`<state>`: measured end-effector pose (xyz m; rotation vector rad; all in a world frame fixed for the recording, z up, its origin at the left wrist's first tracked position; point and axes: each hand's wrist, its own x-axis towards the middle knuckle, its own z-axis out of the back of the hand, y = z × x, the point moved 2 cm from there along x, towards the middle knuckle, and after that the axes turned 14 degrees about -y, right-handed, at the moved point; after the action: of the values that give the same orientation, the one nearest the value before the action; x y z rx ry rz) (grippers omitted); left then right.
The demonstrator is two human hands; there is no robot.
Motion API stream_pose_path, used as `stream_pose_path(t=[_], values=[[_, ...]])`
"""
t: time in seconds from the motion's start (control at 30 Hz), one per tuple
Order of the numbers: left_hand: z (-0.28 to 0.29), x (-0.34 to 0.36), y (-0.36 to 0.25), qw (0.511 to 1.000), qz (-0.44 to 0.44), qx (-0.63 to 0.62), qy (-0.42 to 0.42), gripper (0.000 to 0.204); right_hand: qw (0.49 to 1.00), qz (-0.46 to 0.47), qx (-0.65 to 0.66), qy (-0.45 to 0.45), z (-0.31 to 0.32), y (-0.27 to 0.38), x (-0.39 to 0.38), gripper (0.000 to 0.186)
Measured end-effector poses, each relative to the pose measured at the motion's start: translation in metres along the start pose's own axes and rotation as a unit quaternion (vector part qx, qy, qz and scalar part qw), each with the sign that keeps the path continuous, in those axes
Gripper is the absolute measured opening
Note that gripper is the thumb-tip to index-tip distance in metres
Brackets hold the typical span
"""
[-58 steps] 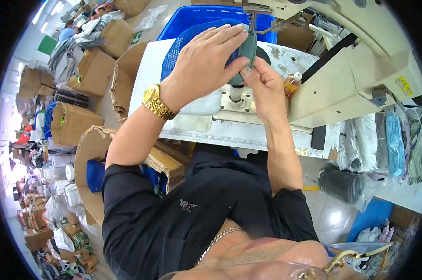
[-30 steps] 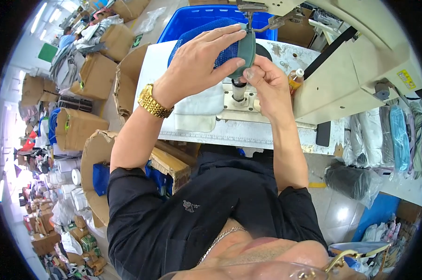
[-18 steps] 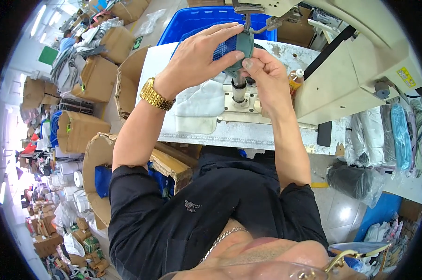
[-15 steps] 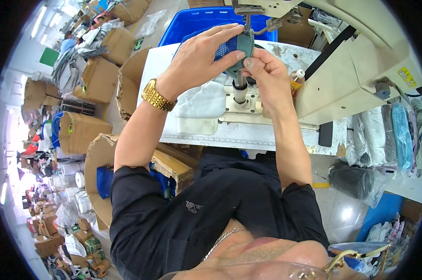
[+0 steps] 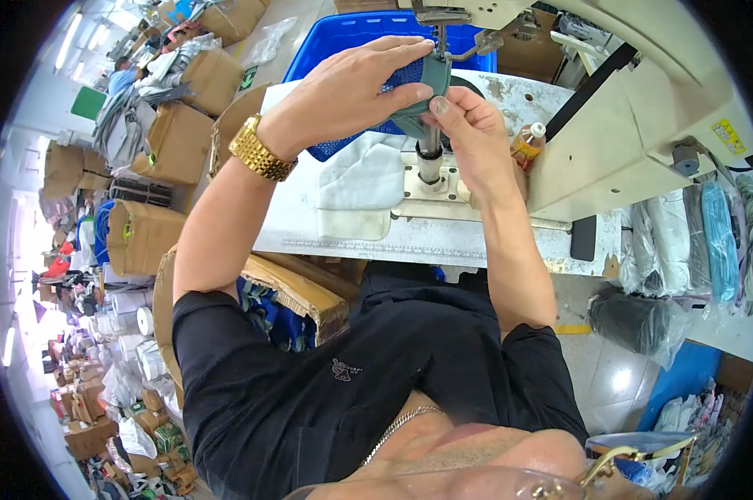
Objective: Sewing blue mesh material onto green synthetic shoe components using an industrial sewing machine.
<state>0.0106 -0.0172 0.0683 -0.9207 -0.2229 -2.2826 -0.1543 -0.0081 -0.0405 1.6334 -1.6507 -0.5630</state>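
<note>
A blue mesh piece (image 5: 404, 81) with a green fabric edge (image 5: 436, 77) rests over the post of a sewing machine (image 5: 630, 146), below its needle (image 5: 441, 42). My left hand (image 5: 343, 87) lies over the mesh, fingers stretched forward and thumb against the green edge, holding it. With thumb and fingers pinched, my right hand (image 5: 476, 137) grips the green edge close to the post. Part of the mesh hangs below my left hand; the rest is hidden by it. Folded white cloth (image 5: 360, 179) lies left of the post on the white table (image 5: 297, 229).
A bottle with a white cap (image 5: 528, 143) and a black phone-like slab (image 5: 584, 238) are on the table's right side. Behind stands a blue bin (image 5: 310, 52). Cardboard boxes (image 5: 147, 237) crowd the left, and one holding blue fabric (image 5: 306, 292) is by my left arm.
My left hand and forearm have swung a little left, and the mesh piece has turned, more of it now showing below the hand. My right hand has shifted slightly left, still pinching the edge.
</note>
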Motion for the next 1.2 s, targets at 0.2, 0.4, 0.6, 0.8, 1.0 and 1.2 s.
stream_pose_path(t=[0.2, 0.4, 0.6, 0.8, 1.0, 1.2], values=[[-0.007, -0.005, 0.002, 0.998, 0.042, -0.039, 0.022, 0.054, 0.999, 0.012, 0.032, -0.005, -0.004, -0.011, -0.003, 0.015], [-0.014, -0.007, 0.006, 0.993, 0.078, -0.081, -0.032, 0.052, 1.000, 0.017, -0.011, -0.015, -0.003, -0.003, -0.001, 0.016], [-0.022, -0.011, 0.009, 0.985, 0.110, -0.119, -0.057, 0.050, 0.998, 0.025, -0.037, -0.042, -0.005, 0.002, 0.002, 0.019], [-0.027, -0.011, 0.015, 0.985, 0.104, -0.109, -0.079, 0.049, 0.997, 0.020, -0.032, -0.067, -0.007, 0.003, 0.001, 0.018], [-0.037, -0.007, 0.034, 0.997, 0.049, -0.053, -0.038, 0.050, 0.995, 0.058, -0.028, -0.075, -0.018, 0.001, -0.005, 0.014], [-0.045, -0.010, 0.030, 0.987, 0.084, -0.138, -0.027, 0.048, 0.983, 0.096, -0.106, -0.112, -0.018, 0.000, -0.003, 0.013]])
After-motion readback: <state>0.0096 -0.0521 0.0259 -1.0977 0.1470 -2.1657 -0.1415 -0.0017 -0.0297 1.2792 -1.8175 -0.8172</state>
